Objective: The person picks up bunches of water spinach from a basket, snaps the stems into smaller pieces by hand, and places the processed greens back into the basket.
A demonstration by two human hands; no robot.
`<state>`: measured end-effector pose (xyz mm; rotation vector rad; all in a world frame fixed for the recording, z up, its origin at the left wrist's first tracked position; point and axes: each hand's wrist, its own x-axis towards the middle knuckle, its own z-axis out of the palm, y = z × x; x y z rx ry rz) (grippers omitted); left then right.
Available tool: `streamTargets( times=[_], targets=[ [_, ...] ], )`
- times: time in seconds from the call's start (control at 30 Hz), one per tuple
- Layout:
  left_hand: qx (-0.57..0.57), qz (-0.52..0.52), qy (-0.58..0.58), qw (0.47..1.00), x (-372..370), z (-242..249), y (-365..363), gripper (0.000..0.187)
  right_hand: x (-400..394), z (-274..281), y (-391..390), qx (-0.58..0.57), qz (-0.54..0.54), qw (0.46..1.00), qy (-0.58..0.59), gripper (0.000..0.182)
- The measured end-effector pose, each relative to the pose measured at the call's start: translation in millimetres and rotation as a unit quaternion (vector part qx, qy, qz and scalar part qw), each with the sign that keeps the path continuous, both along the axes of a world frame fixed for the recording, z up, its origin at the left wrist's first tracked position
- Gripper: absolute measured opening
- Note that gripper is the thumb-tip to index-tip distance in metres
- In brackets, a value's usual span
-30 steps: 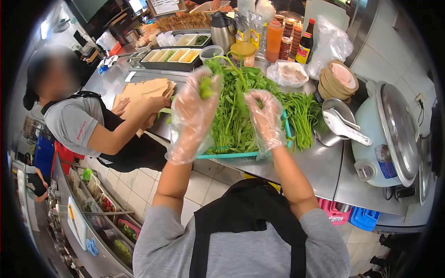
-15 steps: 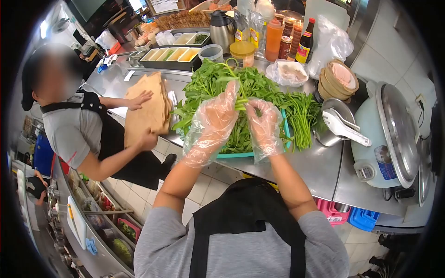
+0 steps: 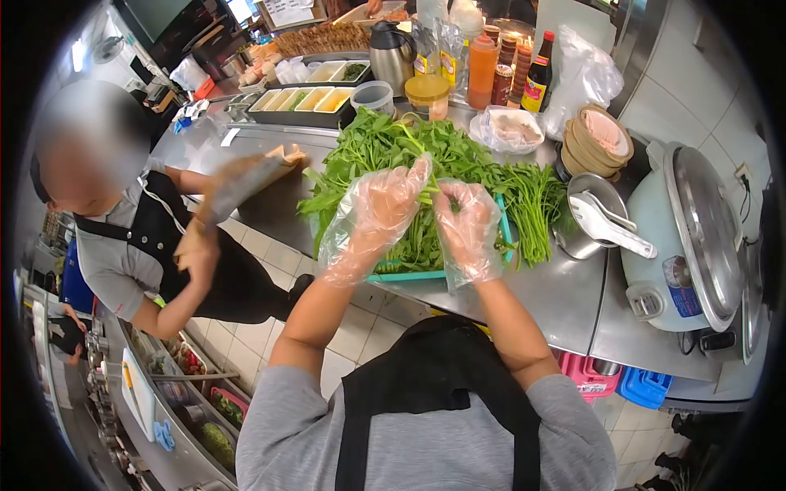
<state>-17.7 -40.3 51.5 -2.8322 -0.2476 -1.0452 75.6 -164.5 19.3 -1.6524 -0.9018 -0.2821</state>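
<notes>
Both my hands wear clear plastic gloves over a heap of leafy green vegetables in a turquoise basket. My left hand is closed around a green stem, thumb and fingers upward. Pinched on the same stem a little to the right is my right hand, its fingertips curled together. The short piece of stem shows between the two hands. More greens with long stems lie over the basket's right side.
On the left a co-worker holds folded brown paper, blurred by motion. A metal pot with a white ladle and a large rice cooker stand right. Behind are sauce bottles, a steel jug and ingredient trays.
My left hand has tilted and shifted slightly right, closer to my right hand. The co-worker has lifted the brown paper off the counter and leans forward with it.
</notes>
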Motion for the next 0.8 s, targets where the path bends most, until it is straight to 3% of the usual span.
streamTargets(
  times=[0.13,0.2,0.23,0.3,0.33,0.4,0.43,0.47,0.53,0.6,0.8],
  targets=[
    [-0.028,-0.038,-0.031,0.998,1,-6,3,0.055,0,-6,1,0.001,0.003,1.000,-0.011,0.010],
    [-0.113,-0.092,-0.041,0.988,-1,0,1,0.037,0,-5,0,-0.002,0.006,1.000,-0.021,0.010],
    [-0.114,-0.093,-0.041,0.988,2,-1,1,0.037,0,-7,1,-0.008,0.001,1.000,-0.016,0.010],
    [-0.384,-0.018,-0.014,0.923,10,-4,1,0.020,4,-20,5,-0.014,-0.004,1.000,-0.013,0.011],
    [-0.384,-0.018,-0.014,0.923,10,0,0,0.020,9,-32,11,0.001,0.011,1.000,0.022,0.012],
    [-0.581,0.009,-0.016,0.814,9,10,-1,0.020,13,-35,9,0.016,0.026,0.998,0.056,0.014],
    [-0.499,0.053,0.028,0.864,10,9,6,0.020,12,-17,2,-0.015,0.065,0.987,0.145,0.018],
    [-0.499,0.052,0.028,0.864,12,2,9,0.020,11,-7,-2,-0.047,0.103,0.966,0.231,0.022],
    [-0.234,0.045,-0.095,0.967,17,-2,7,0.034,16,-13,-1,-0.038,0.121,0.958,0.256,0.021],
    [-0.213,0.074,-0.050,0.973,17,-3,8,0.044,16,-15,0,-0.031,0.141,0.949,0.281,0.021],
    [-0.196,-0.035,-0.040,0.979,20,-3,15,0.052,13,-8,-5,-0.064,0.130,0.970,0.193,0.026]
  ],
)
